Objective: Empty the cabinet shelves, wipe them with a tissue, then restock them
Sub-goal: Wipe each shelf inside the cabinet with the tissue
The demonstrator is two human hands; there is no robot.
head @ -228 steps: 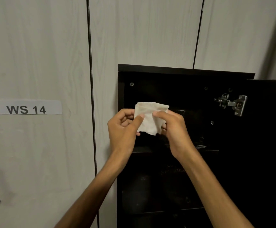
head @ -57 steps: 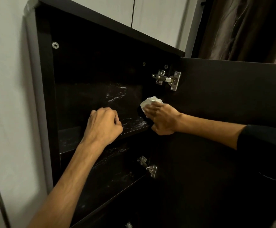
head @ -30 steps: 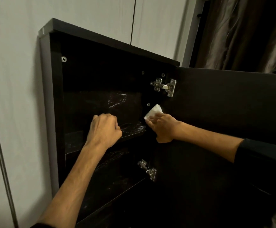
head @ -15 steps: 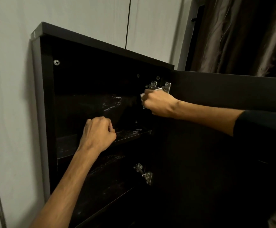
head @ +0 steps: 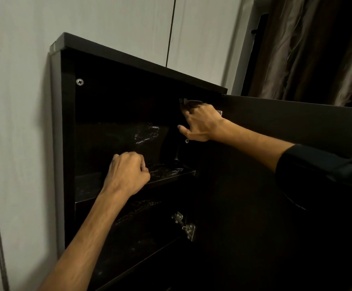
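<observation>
- You are working at the black cabinet [head: 116, 59], its door [head: 297, 133] swung open to your right; the visible shelves are standing empty.
- The top shelf [head: 171, 173] is showing pale streaks, so wiping is likely unfinished.
- Your left hand [head: 126, 175] is resting on that shelf's front edge, fingers curled, nothing visibly held.
- Your right hand [head: 202, 122] is reaching into the upper right corner, covering the top hinge; I cannot tell what it is gripping.
- The tissue is not showing, presumably hidden under that hand.
- Risk: tissue snagging or tearing on hinge metal.
</observation>
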